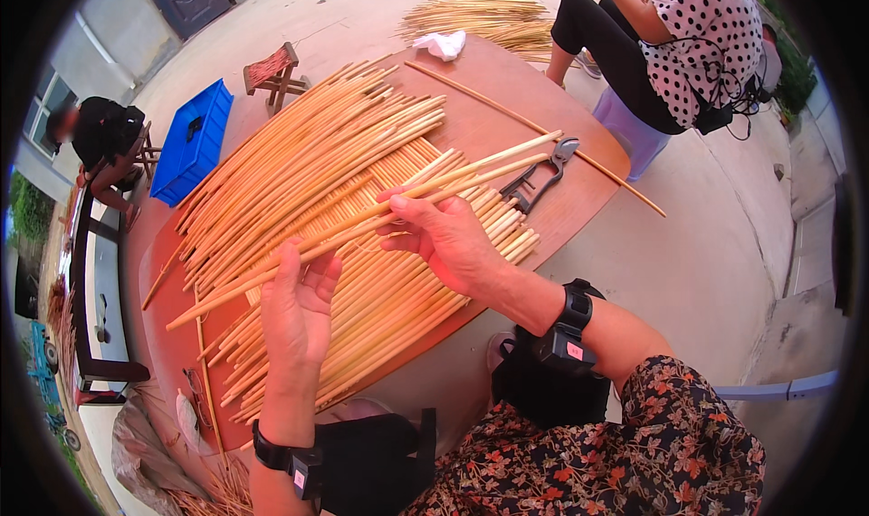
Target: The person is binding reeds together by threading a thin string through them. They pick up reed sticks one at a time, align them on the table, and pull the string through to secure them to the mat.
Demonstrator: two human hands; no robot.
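Note:
My right hand (pixel 445 235) pinches thin, peeled wooden sticks (pixel 493 158) between thumb and fingers, and their right ends fork apart. The sticks slant down to the left, where my left hand (pixel 303 303) loosely cradles them with its thumb up and fingers curled. Beneath both hands, a large spread of similar sticks (pixel 299 172) lies across a reddish-brown table (pixel 579 190), the upper layer fanned over others. A pair of pruning shears (pixel 552 170) with dark handles rests by the right ends of the spread, beyond my right hand.
One long stick (pixel 525 122) crosses the table's far right and overhangs its edge. A white crumpled cloth (pixel 441 45) lies at the far edge. Beyond are a blue crate (pixel 195 140), a folding stool (pixel 274 74) and more sticks (pixel 480 18). People sit at upper right (pixel 697 36) and left (pixel 104 140).

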